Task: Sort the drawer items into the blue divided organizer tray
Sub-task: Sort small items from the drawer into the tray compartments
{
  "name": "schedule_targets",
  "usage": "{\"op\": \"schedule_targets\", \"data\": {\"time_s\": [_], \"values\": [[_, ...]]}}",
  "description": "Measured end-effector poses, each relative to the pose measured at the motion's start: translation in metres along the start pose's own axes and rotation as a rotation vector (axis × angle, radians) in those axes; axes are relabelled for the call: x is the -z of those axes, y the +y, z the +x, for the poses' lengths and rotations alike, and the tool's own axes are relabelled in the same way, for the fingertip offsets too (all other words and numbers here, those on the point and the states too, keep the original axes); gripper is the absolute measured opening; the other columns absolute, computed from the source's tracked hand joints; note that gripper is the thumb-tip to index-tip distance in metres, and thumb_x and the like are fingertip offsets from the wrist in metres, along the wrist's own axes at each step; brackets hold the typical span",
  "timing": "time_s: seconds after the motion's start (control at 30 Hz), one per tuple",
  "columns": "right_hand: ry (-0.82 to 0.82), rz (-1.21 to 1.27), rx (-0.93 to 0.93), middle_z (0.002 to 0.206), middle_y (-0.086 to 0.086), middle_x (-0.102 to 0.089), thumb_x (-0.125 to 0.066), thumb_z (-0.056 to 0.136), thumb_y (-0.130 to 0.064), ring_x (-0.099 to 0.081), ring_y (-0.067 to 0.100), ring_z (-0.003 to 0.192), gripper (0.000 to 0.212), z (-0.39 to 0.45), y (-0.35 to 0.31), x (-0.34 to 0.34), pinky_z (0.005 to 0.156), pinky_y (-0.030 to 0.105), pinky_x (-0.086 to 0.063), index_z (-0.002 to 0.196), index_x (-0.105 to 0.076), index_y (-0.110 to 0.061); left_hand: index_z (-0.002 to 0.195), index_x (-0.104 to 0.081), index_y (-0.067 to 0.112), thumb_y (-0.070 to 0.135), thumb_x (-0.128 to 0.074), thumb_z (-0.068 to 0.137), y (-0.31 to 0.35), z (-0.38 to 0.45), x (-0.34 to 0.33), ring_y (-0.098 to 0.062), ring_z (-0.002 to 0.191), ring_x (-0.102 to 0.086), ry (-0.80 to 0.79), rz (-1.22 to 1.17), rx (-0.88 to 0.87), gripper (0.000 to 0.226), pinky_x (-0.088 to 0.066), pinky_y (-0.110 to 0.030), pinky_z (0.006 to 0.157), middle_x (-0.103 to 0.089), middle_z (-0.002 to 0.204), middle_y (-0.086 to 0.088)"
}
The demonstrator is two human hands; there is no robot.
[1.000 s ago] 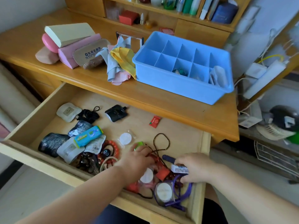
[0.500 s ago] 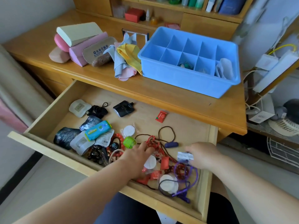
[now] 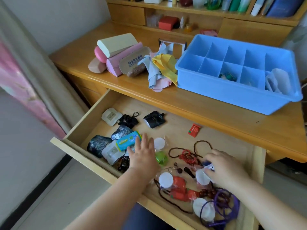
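The blue divided organizer tray (image 3: 232,92) stands on the desk at the right, with a few small things in its near right compartments. Below it the open drawer (image 3: 181,128) holds pouches, a blue-green packet (image 3: 128,142), a green round item (image 3: 161,159), a red sachet (image 3: 194,130), bead strings (image 3: 187,155), white round pads (image 3: 165,180) and purple hair ties (image 3: 224,201). My left hand (image 3: 142,155) hovers flat with straight, spread fingers beside the blue-green packet. My right hand (image 3: 222,166) pinches a small white-and-blue item (image 3: 208,166) over the bead pile.
Eyeglass cases (image 3: 116,55) and a heap of coloured cloths (image 3: 162,70) lie on the desk left of the tray. A shelf unit (image 3: 182,15) with bottles and boxes lines the back. A black pouch (image 3: 153,120) and a white pouch (image 3: 111,116) lie at the drawer's back left.
My left hand left the bead pile and moved left toward the packets, fingers now spread. My right hand stays over the pile, still holding the small item. The view shifted.
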State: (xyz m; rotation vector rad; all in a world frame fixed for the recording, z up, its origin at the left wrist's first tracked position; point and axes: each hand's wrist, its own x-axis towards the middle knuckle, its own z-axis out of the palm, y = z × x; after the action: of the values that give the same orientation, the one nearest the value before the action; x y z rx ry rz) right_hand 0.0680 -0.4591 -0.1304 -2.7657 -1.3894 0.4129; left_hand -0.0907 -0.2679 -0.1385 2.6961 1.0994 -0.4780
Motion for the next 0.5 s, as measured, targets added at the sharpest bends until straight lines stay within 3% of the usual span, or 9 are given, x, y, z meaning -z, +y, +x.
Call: {"op": "schedule_targets", "data": {"time_s": [0.07, 0.1, 0.2, 0.27, 0.3, 0.37, 0.43, 0.5], "values": [[0.084, 0.056, 0.115, 0.116, -0.011, -0.053, -0.059, 0.085, -0.041, -0.051, 0.014, 0.112, 0.032, 0.004, -0.014, -0.010, 0.088, 0.025, -0.037, 0.116, -0.059, -0.031, 0.150, 0.001, 0.020, 0.026, -0.055, 0.088, -0.020, 0.007, 0.002, -0.034, 0.145, 0.008, -0.103, -0.074, 0.140, 0.084, -0.018, -0.057, 0.112, 0.014, 0.157, -0.010], [0.087, 0.100, 0.173, 0.125, -0.008, -0.051, -0.059, 0.085, -0.041, -0.048, 0.016, 0.119, 0.037, 0.004, -0.023, -0.015, 0.098, 0.026, -0.033, 0.121, -0.058, -0.030, 0.150, -0.002, 0.019, 0.025, -0.055, 0.088, -0.022, 0.008, -0.001, -0.034, 0.145, 0.008, -0.112, -0.102, 0.082, 0.082, -0.018, -0.053, 0.114, 0.013, 0.158, -0.011], [-0.102, 0.099, 0.307, 0.156, -0.007, -0.016, -0.051, 0.083, -0.055, -0.020, 0.019, 0.141, 0.053, 0.006, -0.046, -0.034, 0.117, 0.036, -0.013, 0.134, -0.044, -0.040, 0.147, -0.031, 0.018, 0.015, -0.055, 0.088, -0.010, 0.004, -0.005, -0.023, 0.145, -0.016, -0.162, -0.343, -0.450, 0.063, -0.017, -0.036, 0.118, -0.017, 0.158, -0.006], [-0.177, 0.022, 0.367, 0.159, -0.008, -0.004, -0.045, 0.077, -0.066, -0.007, 0.018, 0.146, 0.062, 0.006, -0.053, -0.041, 0.118, 0.044, -0.007, 0.136, -0.036, -0.048, 0.130, -0.057, 0.020, 0.006, -0.052, 0.083, -0.006, 0.003, -0.004, -0.020, 0.135, -0.035, -0.087, -0.395, -0.652, 0.049, -0.027, -0.037, 0.114, -0.041, 0.146, -0.002], [-0.174, -0.023, 0.393, 0.158, -0.005, -0.014, -0.049, 0.072, -0.068, -0.015, 0.021, 0.145, 0.065, 0.005, -0.054, -0.041, 0.116, 0.048, -0.013, 0.134, -0.039, -0.052, 0.126, -0.059, 0.022, 0.007, -0.052, 0.082, -0.010, 0.007, -0.004, -0.020, 0.135, -0.035, 0.040, -0.361, -0.604, 0.048, -0.027, -0.039, 0.113, -0.043, 0.145, -0.001], [-0.121, -0.071, 0.383, 0.143, 0.001, -0.048, -0.064, 0.057, -0.070, -0.047, 0.024, 0.130, 0.066, 0.003, -0.055, -0.040, 0.100, 0.050, -0.042, 0.120, -0.056, -0.052, 0.138, -0.042, 0.026, 0.017, -0.051, 0.085, -0.027, 0.018, -0.002, -0.022, 0.144, -0.017, 0.223, -0.251, -0.296, 0.055, -0.016, -0.045, 0.117, -0.026, 0.154, -0.003], [-0.063, -0.032, 0.351, 0.127, 0.002, -0.063, -0.076, 0.046, -0.067, -0.063, 0.022, 0.112, 0.066, 0.001, -0.057, -0.037, 0.078, 0.043, -0.056, 0.107, -0.066, -0.046, 0.148, -0.015, 0.024, 0.026, -0.051, 0.088, -0.050, 0.029, 0.003, -0.029, 0.146, 0.001, 0.107, -0.194, 0.051, 0.070, -0.010, -0.052, 0.115, 0.000, 0.159, -0.006], [-0.100, -0.001, 0.295, 0.118, 0.003, -0.067, -0.083, 0.037, -0.061, -0.068, 0.024, 0.100, 0.066, -0.002, -0.060, -0.035, 0.062, 0.038, -0.058, 0.099, -0.071, -0.041, 0.150, 0.000, 0.022, 0.038, -0.052, 0.089, -0.065, 0.037, 0.009, -0.033, 0.145, 0.002, -0.086, -0.230, 0.243, 0.082, -0.016, -0.056, 0.115, 0.008, 0.158, -0.010]]}}
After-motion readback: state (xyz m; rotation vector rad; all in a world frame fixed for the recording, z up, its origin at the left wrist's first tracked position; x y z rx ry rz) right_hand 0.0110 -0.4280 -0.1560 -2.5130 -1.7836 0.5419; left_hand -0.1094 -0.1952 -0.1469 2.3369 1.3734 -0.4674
